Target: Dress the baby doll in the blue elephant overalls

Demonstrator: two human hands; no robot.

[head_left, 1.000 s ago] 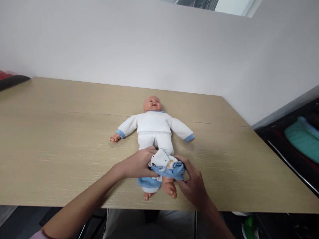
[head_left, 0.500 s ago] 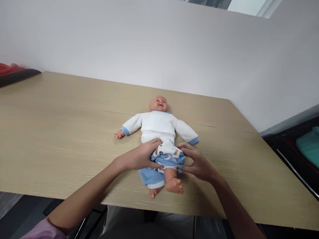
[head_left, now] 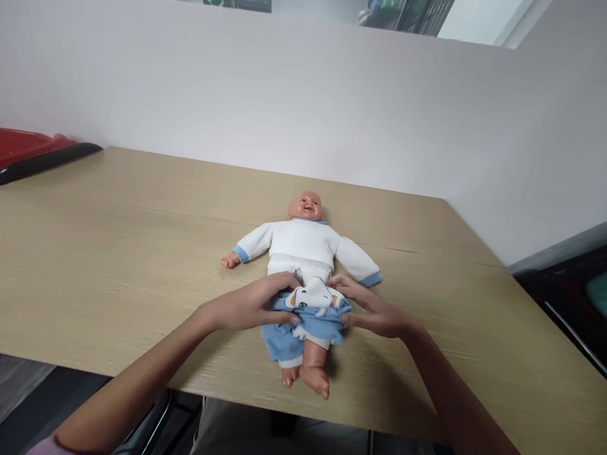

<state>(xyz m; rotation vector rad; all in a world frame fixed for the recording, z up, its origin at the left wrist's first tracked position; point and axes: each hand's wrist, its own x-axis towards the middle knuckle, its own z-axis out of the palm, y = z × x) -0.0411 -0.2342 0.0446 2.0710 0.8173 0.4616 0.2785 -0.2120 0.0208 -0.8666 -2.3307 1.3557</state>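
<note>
A baby doll (head_left: 303, 243) in a white top and white trousers lies on its back on the wooden table (head_left: 118, 253), head away from me. Blue overalls (head_left: 303, 328) with a white animal bib are bunched around its hips and legs, and its bare feet stick out toward me. My left hand (head_left: 258, 303) grips the overalls' waist on the doll's left-hand side. My right hand (head_left: 367, 306) grips the same waist on the other side. Both hands have their fingers closed on the cloth.
A white wall runs behind the table. A red and black object (head_left: 33, 151) lies at the far left end. Dark shelving with a teal item (head_left: 598, 294) stands to the right. The table's near edge passes just below the doll's feet.
Both hands have drawn the blue overalls further up the doll's legs toward its waist. The doll's raised leg has come down. The camera has tilted a little.
</note>
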